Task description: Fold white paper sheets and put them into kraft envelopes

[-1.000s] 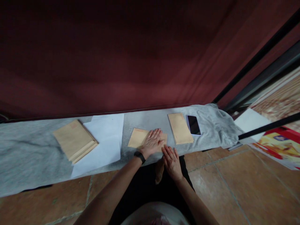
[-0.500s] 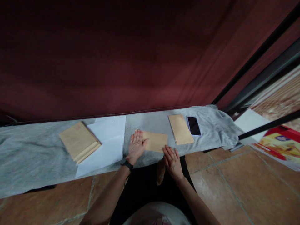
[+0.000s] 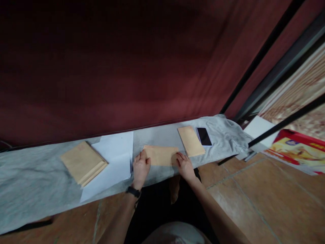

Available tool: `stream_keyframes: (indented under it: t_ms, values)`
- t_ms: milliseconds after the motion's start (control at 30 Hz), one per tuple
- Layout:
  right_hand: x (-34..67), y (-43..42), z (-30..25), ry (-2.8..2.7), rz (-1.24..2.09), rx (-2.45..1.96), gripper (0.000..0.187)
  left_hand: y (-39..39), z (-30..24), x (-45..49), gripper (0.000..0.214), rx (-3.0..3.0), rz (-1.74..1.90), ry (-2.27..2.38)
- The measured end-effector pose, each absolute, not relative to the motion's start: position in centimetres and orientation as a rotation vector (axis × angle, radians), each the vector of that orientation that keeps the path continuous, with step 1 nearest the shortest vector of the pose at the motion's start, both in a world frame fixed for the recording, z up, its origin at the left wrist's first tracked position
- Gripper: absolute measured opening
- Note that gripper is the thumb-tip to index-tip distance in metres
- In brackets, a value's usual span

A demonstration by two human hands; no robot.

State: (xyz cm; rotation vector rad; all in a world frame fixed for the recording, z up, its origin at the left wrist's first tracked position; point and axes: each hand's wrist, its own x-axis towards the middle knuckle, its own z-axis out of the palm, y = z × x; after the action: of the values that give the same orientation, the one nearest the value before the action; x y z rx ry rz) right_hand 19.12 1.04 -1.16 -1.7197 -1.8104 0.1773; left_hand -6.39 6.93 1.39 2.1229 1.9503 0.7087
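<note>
A brown envelope (image 3: 161, 155) lies flat on the grey cloth (image 3: 33, 176) right in front of me. My left hand (image 3: 140, 168), with a black band on the wrist, rests at the envelope's left end, its fingers curled at the edge. At the right end sits my right hand (image 3: 184, 163), fingers bent down onto the near corner. Whether either hand pinches the paper or only presses on it is unclear.
A stack of brown envelopes (image 3: 82, 163) and white sheets (image 3: 114, 159) lie to the left. Another brown envelope stack (image 3: 191, 141) and a dark phone (image 3: 203, 136) lie to the right. A dark red curtain hangs behind; tiled floor is below.
My left hand slid from the envelope's middle to its left end. My right hand moved up onto the envelope's right corner. The camera view shifted slightly.
</note>
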Motion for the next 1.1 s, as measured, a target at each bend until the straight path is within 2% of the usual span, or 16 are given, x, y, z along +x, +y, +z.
stream_keyframes:
  t_ms: [133, 233, 333, 500, 767, 933, 1100]
  values:
    - [18.6, 3.8, -1.2, -1.615, 0.308, -1.709, 0.039, 8.2, 2.0, -7.2, 0.061, 1.664, 0.909, 1.865]
    - [18.6, 5.1, -1.2, -1.494, 0.391, -1.713, 0.041, 8.3, 2.2, -7.6, 0.068, 1.206, 1.097, 1.645]
    - [18.9, 5.6, -1.1, -1.335, 0.523, -1.708, 0.041, 7.8, 3.3, -7.7, 0.067, 0.902, 1.192, 1.398]
    - [20.0, 4.2, -0.2, -1.103, 0.886, -1.613, 0.036, 8.0, 7.2, -7.2, 0.074, 0.788, 1.182, 1.149]
    - [21.4, -0.1, 1.6, -0.783, 1.375, -1.361, 0.052, 10.2, 9.6, -5.0, 0.073, 0.798, 1.176, 1.093]
    - [23.3, 0.7, 2.0, -0.483, 1.260, -1.284, 0.051, 10.1, 7.3, -3.5, 0.074, 0.813, 1.297, 1.178]
    - [26.1, 2.4, 1.8, -0.361, 1.085, -1.312, 0.048, 8.4, 3.4, -3.8, 0.070, 0.963, 1.099, 1.263]
